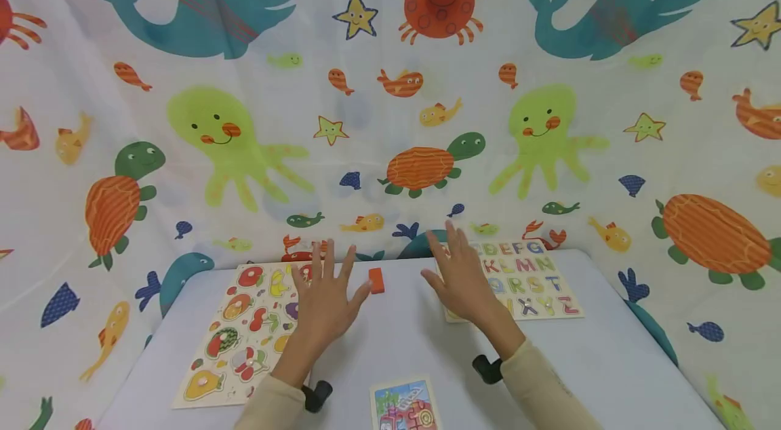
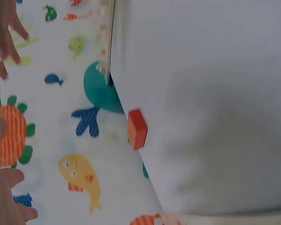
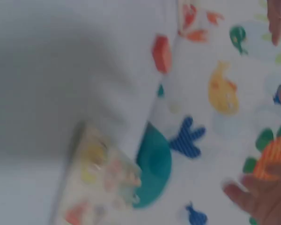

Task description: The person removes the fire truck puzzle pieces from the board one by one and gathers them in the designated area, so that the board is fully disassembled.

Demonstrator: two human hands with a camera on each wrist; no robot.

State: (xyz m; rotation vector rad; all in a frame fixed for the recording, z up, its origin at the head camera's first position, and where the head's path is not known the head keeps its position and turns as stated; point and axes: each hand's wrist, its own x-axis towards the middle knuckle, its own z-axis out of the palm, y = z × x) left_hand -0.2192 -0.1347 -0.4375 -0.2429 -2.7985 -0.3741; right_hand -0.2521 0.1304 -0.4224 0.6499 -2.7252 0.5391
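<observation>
The left hand [image 1: 326, 308] is held raised with fingers spread, by the right side of the fruit board [image 1: 242, 330]; the right hand [image 1: 465, 289], likewise spread, is held before the left part of the alphabet board [image 1: 532, 275]. Between them, at the far edge, an orange-red block [image 1: 376, 281] is seen, its thickness better shown by the wrist views. The near picture puzzle [image 1: 405, 408] is shown only by the head view. The pale desk [image 1: 390, 342] is backed by a cloth [image 1: 366, 165] printed with sea animals.
</observation>
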